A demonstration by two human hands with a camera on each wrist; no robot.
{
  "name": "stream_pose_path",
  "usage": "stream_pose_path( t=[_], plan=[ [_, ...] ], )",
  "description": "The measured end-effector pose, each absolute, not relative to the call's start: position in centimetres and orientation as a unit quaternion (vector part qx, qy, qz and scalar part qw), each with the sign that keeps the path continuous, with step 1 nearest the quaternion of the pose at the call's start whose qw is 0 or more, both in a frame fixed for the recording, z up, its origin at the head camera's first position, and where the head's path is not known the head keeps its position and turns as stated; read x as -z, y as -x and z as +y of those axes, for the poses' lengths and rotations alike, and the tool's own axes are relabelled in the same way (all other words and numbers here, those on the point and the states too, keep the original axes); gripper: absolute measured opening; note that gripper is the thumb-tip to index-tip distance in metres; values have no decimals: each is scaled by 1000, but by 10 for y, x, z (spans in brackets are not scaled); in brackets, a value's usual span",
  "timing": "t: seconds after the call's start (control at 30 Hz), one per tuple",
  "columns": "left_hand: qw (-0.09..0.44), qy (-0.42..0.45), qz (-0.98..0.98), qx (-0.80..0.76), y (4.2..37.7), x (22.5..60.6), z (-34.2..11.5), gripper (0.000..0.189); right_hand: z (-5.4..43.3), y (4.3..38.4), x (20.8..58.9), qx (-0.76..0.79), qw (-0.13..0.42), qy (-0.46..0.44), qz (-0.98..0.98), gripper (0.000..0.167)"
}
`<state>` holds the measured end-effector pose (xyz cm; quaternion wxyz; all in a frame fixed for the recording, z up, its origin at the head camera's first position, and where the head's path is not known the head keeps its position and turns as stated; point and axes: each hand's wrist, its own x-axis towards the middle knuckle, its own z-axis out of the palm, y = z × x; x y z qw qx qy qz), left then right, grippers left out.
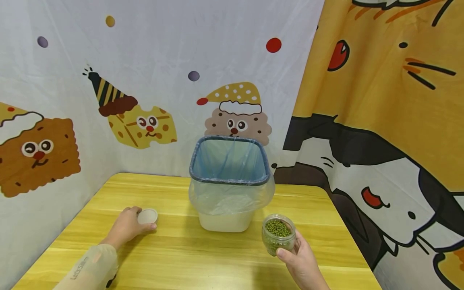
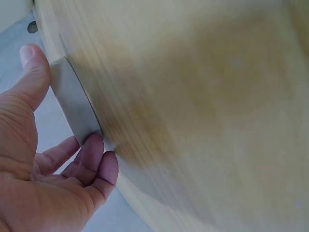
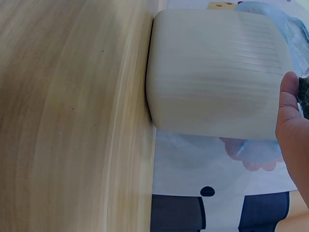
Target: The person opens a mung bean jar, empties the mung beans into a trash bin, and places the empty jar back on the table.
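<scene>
On the left of the table, my left hand [image 1: 125, 226] holds a round white lid [image 1: 147, 216] by its edge. The left wrist view shows the thumb at one side of the lid and fingertips at the other, close against the wood. My right hand [image 1: 302, 262] grips a clear jar [image 1: 267, 243] of green beans [image 1: 278, 228], its mouth uncovered and tilted toward me. The jar is held to the right of the bin [image 1: 225, 222]. Only a dark sliver of it enters the right wrist view, beside the thumb [image 3: 288, 89].
The pale bin stands at the table's back middle, with a blue rim [image 1: 229, 181] and a clear plastic bag [image 1: 232, 197] folded over it. Behind the yellow wooden table [image 1: 174, 257] hangs a cartoon-printed cloth [image 1: 152, 48], with an orange one [image 1: 362, 100] at the right.
</scene>
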<state>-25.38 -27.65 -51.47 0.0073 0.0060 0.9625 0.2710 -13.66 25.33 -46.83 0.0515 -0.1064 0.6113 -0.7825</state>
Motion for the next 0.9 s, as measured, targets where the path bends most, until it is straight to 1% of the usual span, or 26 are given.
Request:
stream_pose_path(
  t=[0.27, 0.47, 0.7, 0.9],
  plan=[
    [4, -3, 962, -274, 254, 516, -278, 112, 252, 135, 466, 778, 54, 99, 618, 57],
    [2, -2, 963, -268, 254, 517, -279, 113, 252, 135, 468, 781, 44, 100, 614, 58],
    [-3, 3, 967, -255, 251, 512, -282, 107, 252, 136, 469, 784, 40, 102, 611, 56],
    [-17, -1, 970, -242, 248, 511, -283, 103, 251, 136, 469, 782, 39, 95, 614, 58]
  ],
)
